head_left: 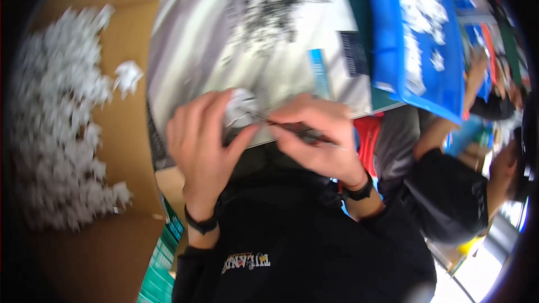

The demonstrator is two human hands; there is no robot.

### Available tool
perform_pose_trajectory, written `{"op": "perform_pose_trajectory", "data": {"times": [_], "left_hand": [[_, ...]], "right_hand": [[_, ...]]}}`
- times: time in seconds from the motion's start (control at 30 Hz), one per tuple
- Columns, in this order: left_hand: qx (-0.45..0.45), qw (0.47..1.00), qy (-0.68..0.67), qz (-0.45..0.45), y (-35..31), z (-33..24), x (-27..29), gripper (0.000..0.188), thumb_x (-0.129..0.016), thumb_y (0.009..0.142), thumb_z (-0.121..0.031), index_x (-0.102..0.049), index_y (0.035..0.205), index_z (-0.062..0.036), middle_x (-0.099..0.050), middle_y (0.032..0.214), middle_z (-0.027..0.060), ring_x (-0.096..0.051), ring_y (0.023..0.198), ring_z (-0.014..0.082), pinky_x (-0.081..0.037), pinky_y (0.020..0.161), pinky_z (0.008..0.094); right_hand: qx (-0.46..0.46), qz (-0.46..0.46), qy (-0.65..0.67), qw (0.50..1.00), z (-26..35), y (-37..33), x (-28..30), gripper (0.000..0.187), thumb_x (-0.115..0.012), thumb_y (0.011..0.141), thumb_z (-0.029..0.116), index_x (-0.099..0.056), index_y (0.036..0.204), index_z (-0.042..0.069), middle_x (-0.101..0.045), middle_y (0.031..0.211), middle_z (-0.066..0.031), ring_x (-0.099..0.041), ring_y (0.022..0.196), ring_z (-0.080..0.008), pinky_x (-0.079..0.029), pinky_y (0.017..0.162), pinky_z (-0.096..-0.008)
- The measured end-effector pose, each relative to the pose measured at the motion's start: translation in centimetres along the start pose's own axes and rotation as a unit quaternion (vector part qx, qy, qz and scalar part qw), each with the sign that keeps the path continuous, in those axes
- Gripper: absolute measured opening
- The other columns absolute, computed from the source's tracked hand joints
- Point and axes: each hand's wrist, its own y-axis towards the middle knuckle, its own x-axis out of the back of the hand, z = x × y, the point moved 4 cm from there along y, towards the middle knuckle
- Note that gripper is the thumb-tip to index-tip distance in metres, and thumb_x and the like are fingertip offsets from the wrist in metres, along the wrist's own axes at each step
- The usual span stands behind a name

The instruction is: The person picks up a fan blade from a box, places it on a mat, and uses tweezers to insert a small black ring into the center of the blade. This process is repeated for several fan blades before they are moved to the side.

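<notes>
While the left hand (199,126) pinches a white piece (241,106) between thumb and fingers, just in from the near edge of the sheet (191,39), the right hand (320,132) is clamped pen-style on a slim dark tool (306,132), tip up close to the piece. Blurred here; tweezers or blade, cannot tell which.

To do this well, in my judgement: hold the piece firm but uncrushed, left thumb out of the tip's line, moves short and light. Better to turn the piece than twist the tool; both wrists low for steadiness.

Materials: sheet glossy, printed in pale grey folds, dark panels along its edges. Black bits (269,19), crumb-fine, scattered toward its far edge. Blue strip (319,73), flat and straight-sided, nearer its right edge. Carton (123,134) at left, matt brown; inside, a heap (56,118) of jagged white pieces, one loose piece (128,77) apart toward the carton's right edge. Blue tray (387,39) beyond the sheet's right edge, smooth plastic, more white pieces (418,0) within
</notes>
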Motion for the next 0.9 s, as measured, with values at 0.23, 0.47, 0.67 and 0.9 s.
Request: {"op": "perform_pose_trajectory", "data": {"times": [0.23,0.47,0.67,0.9], "left_hand": [[0.046,0.989,0.071,-0.123,2.5,2.4,4.5,0.049,-0.069,0.094,-0.025,-0.057,0.136,-0.0018,-0.053,0.141,0.0175,-0.050,0.129,0.0377,-0.040,0.109,0.0456],[0.161,0.972,0.166,-0.041,2.9,7.1,4.0,0.040,-0.059,0.102,-0.026,-0.058,0.135,-0.0034,-0.054,0.138,0.0181,-0.049,0.129,0.0350,-0.041,0.108,0.0448],[0.118,0.979,0.156,-0.049,1.6,7.3,4.3,0.037,-0.066,0.097,-0.019,-0.061,0.129,-0.0014,-0.061,0.127,0.0193,-0.056,0.117,0.0362,-0.044,0.101,0.0465],[0.102,0.994,-0.006,-0.039,0.5,1.1,1.3,0.027,-0.065,0.092,-0.011,-0.065,0.118,-0.0016,-0.067,0.110,0.0170,-0.061,0.103,0.0371,-0.045,0.095,0.0443]], "right_hand": [[0.128,-0.154,-0.049,0.979,3.0,-1.2,6.0,0.018,-0.075,0.081,-0.006,-0.071,0.098,-0.004,-0.073,0.087,-0.0111,-0.070,0.075,-0.0176,-0.054,0.069,-0.0293],[0.093,-0.452,-0.264,0.847,4.2,-1.6,15.2,0.017,-0.074,0.077,-0.004,-0.067,0.093,-0.002,-0.066,0.079,-0.0109,-0.065,0.064,-0.0181,-0.048,0.055,-0.0289],[0.144,-0.264,-0.083,0.950,4.4,-2.5,8.0,0.020,-0.074,0.082,-0.006,-0.067,0.101,-0.004,-0.070,0.091,-0.0107,-0.066,0.076,-0.0137,-0.052,0.067,-0.0265],[-0.043,-0.153,0.087,0.983,-1.0,-0.5,0.8,0.015,-0.072,0.087,-0.005,-0.065,0.099,-0.003,-0.070,0.092,-0.0064,-0.064,0.077,-0.0082,-0.050,0.069,-0.0227]]}}
